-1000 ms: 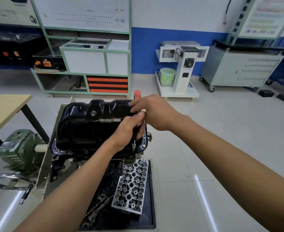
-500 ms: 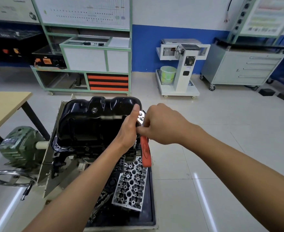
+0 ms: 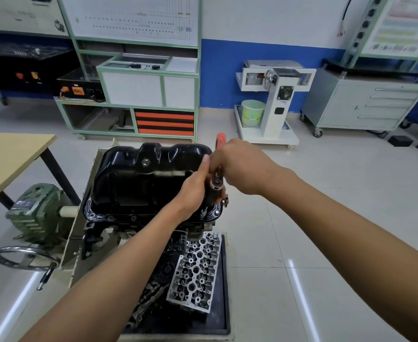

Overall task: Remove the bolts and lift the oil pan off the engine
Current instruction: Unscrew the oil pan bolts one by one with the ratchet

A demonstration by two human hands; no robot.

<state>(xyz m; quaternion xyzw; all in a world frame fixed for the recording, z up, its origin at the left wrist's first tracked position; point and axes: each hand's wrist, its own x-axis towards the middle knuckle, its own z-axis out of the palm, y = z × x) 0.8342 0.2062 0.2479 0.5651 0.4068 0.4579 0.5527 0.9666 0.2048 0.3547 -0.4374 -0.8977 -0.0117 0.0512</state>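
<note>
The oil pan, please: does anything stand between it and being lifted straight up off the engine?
Yes. A bolt sits in the near right rim of the oil pan, and the ratchet, held by the left hand and right hand, stands on another beside it. Nothing visible blocks the space above.

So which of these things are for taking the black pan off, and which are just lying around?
For the job: oil pan, bolts, ratchet wrench held by left hand and right hand, engine.

Just lying about: cylinder head, green bucket, wooden table, grey drawer cabinet.
</note>
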